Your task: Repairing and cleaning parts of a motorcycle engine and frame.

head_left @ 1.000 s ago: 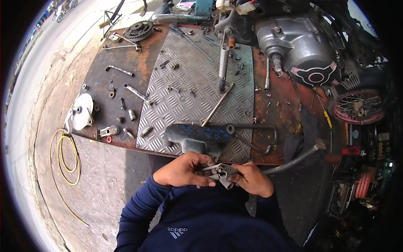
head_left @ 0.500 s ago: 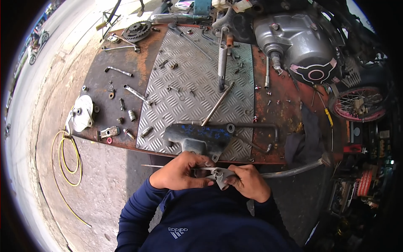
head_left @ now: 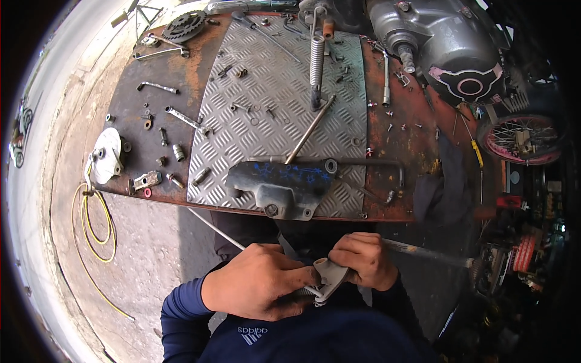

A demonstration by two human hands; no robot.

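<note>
Close in front of my body, both hands hold a grey metal lever bracket [head_left: 330, 275] with a short round tube at its top. My left hand [head_left: 260, 284] is closed round the bracket's left side, its thumb and fingertips near the joint. From that hand a thin rod [head_left: 216, 230] slants up and left. My right hand [head_left: 366, 260] pinches the bracket's upper right edge. A long grey bar [head_left: 426, 251] sticks out to the right beyond this hand; its join to the bracket is hidden. Between palm and bracket, the left fingers are partly hidden.
Ahead stands a workbench with a tread-plate sheet [head_left: 266, 136]. On its near edge lies a black cover [head_left: 272, 187] with blue marks. Several bolts and wrenches, a sprocket [head_left: 184, 26], a dark cloth [head_left: 439, 187] and an engine [head_left: 436, 42] surround it. A yellow cable [head_left: 113, 236] hangs at left.
Both hands have come down closer to my body with the bracket, which has turned so its tube points up. The rod now slants more steeply. The bench sits higher in the picture.
</note>
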